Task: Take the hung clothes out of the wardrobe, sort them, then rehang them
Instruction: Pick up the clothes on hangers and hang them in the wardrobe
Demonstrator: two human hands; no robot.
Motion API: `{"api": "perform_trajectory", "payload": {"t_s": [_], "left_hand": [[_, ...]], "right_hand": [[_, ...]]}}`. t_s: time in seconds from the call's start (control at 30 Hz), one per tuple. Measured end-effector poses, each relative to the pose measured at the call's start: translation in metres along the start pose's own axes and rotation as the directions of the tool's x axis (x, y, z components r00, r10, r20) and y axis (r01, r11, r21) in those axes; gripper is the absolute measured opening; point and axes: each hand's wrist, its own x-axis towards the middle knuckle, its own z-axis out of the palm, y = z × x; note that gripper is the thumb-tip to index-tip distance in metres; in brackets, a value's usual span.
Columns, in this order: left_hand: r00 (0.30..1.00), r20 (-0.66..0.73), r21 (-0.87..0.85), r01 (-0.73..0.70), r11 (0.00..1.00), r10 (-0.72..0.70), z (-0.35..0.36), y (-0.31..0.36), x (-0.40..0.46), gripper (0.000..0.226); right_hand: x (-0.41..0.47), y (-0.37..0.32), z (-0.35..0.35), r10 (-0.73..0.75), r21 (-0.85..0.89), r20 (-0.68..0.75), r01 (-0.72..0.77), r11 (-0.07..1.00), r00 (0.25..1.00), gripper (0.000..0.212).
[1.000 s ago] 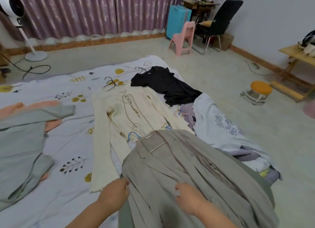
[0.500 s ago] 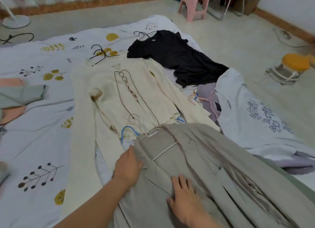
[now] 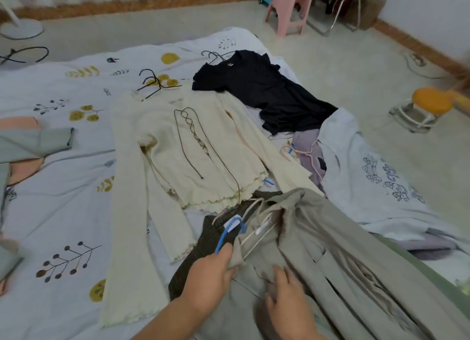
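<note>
Grey-beige linen jacket (image 3: 338, 258), soft and wrinkly, is laid on the flowery bed sheet (image 3: 63, 187), with its length running from near right up to its collar beside the cream ribbed lace-up top (image 3: 193, 156). Its left lapel is pinched by the left hand (image 3: 211, 273), the nearer one. The right hand (image 3: 287, 294) is pressed flat on the cloth, fingers straight. A blue plastic hanger (image 3: 229, 229) and a dark striped garment (image 3: 195, 255) are uncovered beneath.

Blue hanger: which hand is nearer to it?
Left. The left hand grips the grey jacket edge right below the blue hanger, about touching it. The right hand rests on the jacket, farther right and nearer the camera.
</note>
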Motion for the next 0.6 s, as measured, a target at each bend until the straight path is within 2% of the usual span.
{"api": "perform_trajectory", "payload": {"t_s": [0.03,0.1,0.17,0.3,0.37,0.5,0.6], "left_hand": [[1.0,0.001,0.002,-0.015,1.0,0.015,-0.003,0.005,-0.009,0.033],[0.999,-0.011,-0.055,-0.033,0.998,0.032,-0.014,0.013,-0.026,0.02],[0.995,-0.057,-0.098,-0.088,0.991,0.083,-0.031,0.023,-0.042,0.027],[0.972,-0.133,-0.163,-0.213,0.963,0.192,-0.067,0.046,-0.072,0.025],[0.958,-0.174,-0.182,-0.258,0.949,0.228,-0.087,0.06,-0.088,0.022],[0.939,-0.199,-0.192,-0.317,0.929,0.279,-0.119,0.09,-0.123,0.021],[0.934,-0.195,-0.21,-0.336,0.918,0.298,-0.135,0.12,-0.157,0.029]], "right_hand": [[-0.002,0.001,-0.009,-0.011,0.049,-0.102,0.016,0.999,0.995,0.077],[-0.012,-0.006,-0.04,0.011,0.108,-0.17,0.007,0.994,0.985,0.07],[-0.018,-0.008,-0.071,0.003,0.147,-0.303,0.044,0.988,0.953,0.072],[-0.038,-0.021,-0.131,-0.045,0.064,-0.537,0.094,0.994,0.842,0.082],[-0.053,-0.023,-0.159,-0.127,-0.034,-0.562,0.13,0.991,0.817,0.081],[-0.093,-0.022,-0.211,-0.223,-0.082,-0.506,0.211,0.974,0.833,0.057],[-0.13,-0.008,-0.241,-0.317,-0.139,-0.554,0.29,0.947,0.77,0.039]]}}
